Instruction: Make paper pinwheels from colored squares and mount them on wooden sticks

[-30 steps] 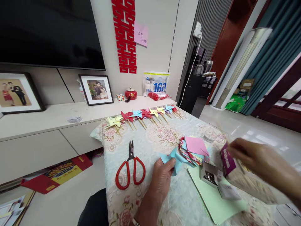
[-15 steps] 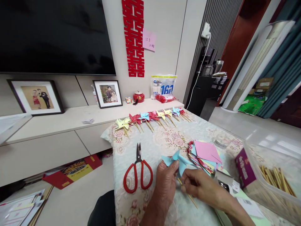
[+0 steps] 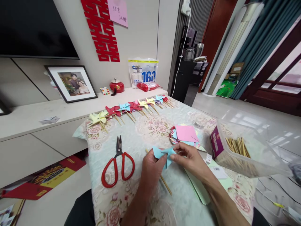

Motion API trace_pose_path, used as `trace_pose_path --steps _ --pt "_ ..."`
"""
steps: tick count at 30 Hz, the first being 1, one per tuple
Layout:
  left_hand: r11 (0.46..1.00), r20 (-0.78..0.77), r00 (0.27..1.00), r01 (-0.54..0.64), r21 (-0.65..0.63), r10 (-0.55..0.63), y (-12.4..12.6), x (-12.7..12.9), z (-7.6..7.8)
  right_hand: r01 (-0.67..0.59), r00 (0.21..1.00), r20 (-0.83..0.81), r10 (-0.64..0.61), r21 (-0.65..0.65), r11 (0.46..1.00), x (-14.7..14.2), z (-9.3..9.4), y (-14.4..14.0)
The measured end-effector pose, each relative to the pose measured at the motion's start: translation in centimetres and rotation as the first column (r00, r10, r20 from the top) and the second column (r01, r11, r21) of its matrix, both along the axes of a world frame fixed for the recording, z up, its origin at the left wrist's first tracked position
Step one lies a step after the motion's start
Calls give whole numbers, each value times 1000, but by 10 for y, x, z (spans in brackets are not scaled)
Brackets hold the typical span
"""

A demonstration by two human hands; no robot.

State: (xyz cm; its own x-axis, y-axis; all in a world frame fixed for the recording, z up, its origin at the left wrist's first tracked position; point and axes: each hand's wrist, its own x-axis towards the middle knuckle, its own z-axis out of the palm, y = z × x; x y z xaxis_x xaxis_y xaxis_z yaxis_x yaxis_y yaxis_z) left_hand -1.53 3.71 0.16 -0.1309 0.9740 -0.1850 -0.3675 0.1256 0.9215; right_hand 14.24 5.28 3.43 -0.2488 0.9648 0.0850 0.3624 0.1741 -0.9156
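Note:
A light blue paper pinwheel (image 3: 168, 151) is between my hands, its folded blades turned up around a small dark centre. My left hand (image 3: 152, 168) grips it from the left, thumb on the near side of the paper. At its right edge my right hand (image 3: 190, 158) pinches a blade between thumb and fingers. A thin wooden stick (image 3: 166, 185) runs slantwise under my left hand; whether it is fixed to the pinwheel is hidden. Red-handled scissors (image 3: 119, 160) lie on the tablecloth to the left, blades pointing away.
Finished pinwheels on sticks (image 3: 124, 107) line the table's far edge. A stack of coloured paper squares (image 3: 185, 133) lies beyond my right hand. Farther right stands a clear plastic box (image 3: 249, 166) holding many sticks (image 3: 237, 147). Green sheets (image 3: 199, 191) lie beneath my right forearm.
My right hand has left the stick and now holds the pinwheel's right side. The pinwheel has turned in my left hand. My view has swung to the right.

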Motion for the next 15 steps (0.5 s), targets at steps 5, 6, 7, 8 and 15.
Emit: trace_pose_path --steps 5,6,7,8,15 --pt "995 -129 990 63 72 -54 -3 3 -3 -6 999 38 6 -3 1000 -2 -6 0" --pt "995 -149 988 62 76 -50 -3 3 -4 0 999 39 0 -2 1000 -1 -6 0" --pt "995 -164 986 54 78 -41 -3 4 -5 2 999 37 -2 -4 1000 -1 -7 0" --pt "996 -171 985 48 77 -34 -3 4 -6 1 999 33 -1 -8 1000 -1 -7 0" --pt "993 -38 996 84 79 -81 -7 8 2 17 999 -39 -20 -75 997 0 -9 0"
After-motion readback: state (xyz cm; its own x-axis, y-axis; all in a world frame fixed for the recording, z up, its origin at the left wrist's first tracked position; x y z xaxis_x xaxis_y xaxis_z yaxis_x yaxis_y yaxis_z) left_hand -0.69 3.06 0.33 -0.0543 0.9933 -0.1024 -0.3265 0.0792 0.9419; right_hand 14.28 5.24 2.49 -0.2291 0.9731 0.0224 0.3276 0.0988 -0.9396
